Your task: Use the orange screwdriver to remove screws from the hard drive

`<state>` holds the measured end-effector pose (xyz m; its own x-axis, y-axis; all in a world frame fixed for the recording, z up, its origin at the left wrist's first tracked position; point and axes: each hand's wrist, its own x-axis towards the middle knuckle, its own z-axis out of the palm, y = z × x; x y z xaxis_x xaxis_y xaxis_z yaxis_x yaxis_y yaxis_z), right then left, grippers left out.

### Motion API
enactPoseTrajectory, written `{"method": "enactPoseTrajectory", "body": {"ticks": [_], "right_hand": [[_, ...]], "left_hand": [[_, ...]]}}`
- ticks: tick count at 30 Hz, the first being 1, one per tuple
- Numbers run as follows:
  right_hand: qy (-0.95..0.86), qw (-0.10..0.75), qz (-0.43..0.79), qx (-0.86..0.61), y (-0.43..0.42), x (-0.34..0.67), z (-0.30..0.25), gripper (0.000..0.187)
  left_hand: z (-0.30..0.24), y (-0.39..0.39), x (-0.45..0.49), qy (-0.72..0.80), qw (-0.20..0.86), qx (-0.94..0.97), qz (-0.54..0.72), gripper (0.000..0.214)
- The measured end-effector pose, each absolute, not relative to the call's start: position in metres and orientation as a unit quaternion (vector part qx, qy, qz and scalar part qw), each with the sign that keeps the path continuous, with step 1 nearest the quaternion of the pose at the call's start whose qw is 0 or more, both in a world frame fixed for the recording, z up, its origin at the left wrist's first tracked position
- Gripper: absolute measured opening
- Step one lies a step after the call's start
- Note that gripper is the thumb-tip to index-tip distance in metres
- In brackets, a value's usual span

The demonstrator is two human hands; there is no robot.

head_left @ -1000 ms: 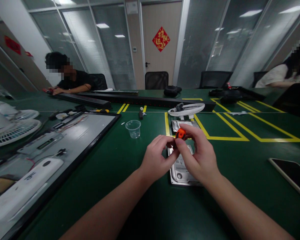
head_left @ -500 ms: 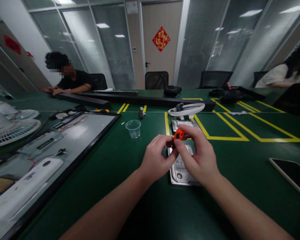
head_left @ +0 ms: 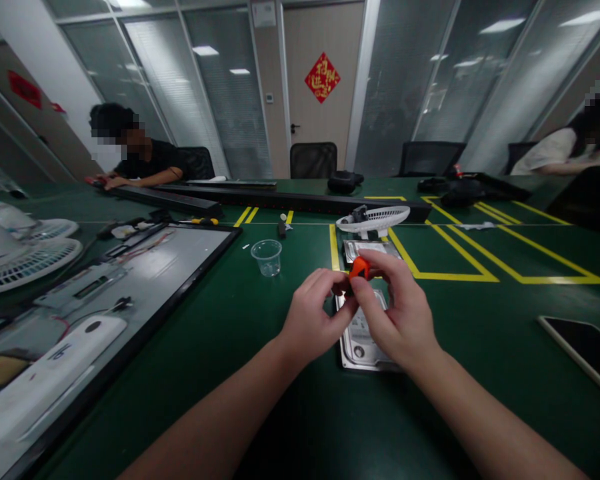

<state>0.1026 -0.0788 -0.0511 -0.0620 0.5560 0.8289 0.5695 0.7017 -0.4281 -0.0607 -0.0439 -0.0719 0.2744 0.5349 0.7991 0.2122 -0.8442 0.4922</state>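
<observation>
My right hand [head_left: 399,310] pinches what looks like an orange-and-black screwdriver [head_left: 361,268] by its rounded handle. The fingers of my left hand [head_left: 314,313] are closed at the tool's other end, where its tip is hidden. Both hands hover over a silver hard drive [head_left: 363,350], which lies on the green table and is partly covered by my right hand. Just behind it sits a second hard drive [head_left: 367,249].
A clear plastic cup [head_left: 267,259] stands left of my hands. At left lies a large display panel [head_left: 195,250] with a white power strip [head_left: 70,357] on it. A white fan part [head_left: 375,219] lies beyond the drives, a phone [head_left: 585,353] at right. Two people sit across.
The orange handle has turned slightly between my fingers, with more orange and less black showing. My hands stay in nearly the same place.
</observation>
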Motion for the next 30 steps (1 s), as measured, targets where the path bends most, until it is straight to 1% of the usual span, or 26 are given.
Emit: {"method": "enactPoseTrajectory", "body": {"ticks": [5,9,13,20,25,30], "right_hand": [[-0.745,0.552,0.012,-0.373,-0.0798,0.1020,-0.0521,0.050],[-0.744,0.552,-0.014,-0.375,-0.0787,0.1013,-0.0502,0.047],[-0.737,0.557,-0.033,-0.381,-0.0780,0.1018,-0.0490,0.046],[-0.749,0.549,0.014,-0.370,-0.0816,0.1027,-0.0504,0.051],[-0.744,0.549,-0.016,-0.380,-0.0804,0.1013,-0.0498,0.050],[-0.746,0.548,-0.009,-0.378,-0.0812,0.1020,-0.0486,0.049]], "left_hand": [[-0.0709,-0.0454,-0.0605,0.239,0.145,0.793,0.541,0.009],[-0.0727,-0.0454,-0.0603,0.252,0.153,0.782,0.549,0.021],[-0.0726,-0.0443,-0.0607,0.239,0.143,0.786,0.552,0.015],[-0.0697,-0.0468,-0.0604,0.242,0.150,0.792,0.541,0.013],[-0.0725,-0.0464,-0.0602,0.264,0.154,0.773,0.556,0.022],[-0.0716,-0.0457,-0.0602,0.247,0.149,0.786,0.546,0.015]]}}
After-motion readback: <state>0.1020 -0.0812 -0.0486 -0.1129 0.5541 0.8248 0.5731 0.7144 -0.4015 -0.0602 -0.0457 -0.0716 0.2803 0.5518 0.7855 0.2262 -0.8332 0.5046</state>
